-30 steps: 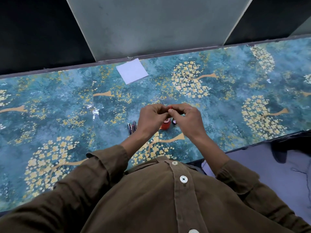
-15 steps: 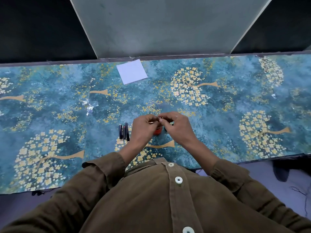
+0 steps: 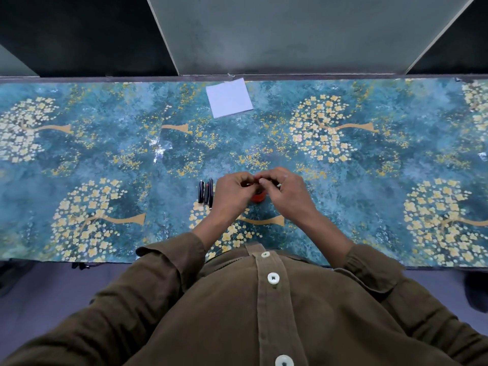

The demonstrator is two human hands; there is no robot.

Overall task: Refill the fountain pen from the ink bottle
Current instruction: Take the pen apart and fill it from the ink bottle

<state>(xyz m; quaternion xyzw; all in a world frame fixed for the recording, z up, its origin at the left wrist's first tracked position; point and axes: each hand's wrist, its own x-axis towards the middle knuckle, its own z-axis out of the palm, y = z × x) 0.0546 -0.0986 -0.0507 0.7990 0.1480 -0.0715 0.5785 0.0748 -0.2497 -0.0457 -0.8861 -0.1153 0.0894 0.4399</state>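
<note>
Both hands, left hand point(image 3: 233, 192) and right hand point(image 3: 286, 191), are pinching something small, unidentifiable, directly over the red bottle point(image 3: 257, 198), while pen parts point(image 3: 206, 191) are lying lengthwise at nine o'clock, nearer the left grip.

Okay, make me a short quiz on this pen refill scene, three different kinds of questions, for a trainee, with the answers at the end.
1. True or false: the white paper square lies at the far edge of the table, away from both hands.
2. Multiple choice: the dark pen parts lie (A) beside the left hand, on its outer side, (B) on the paper, (C) beside the right hand.
3. Fill in: the small object showing between the two hands is coloured ____.

Key: 1 true. 2 A. 3 red. Both hands have their fingertips curled together above it; what they pinch is too small to tell.
</note>
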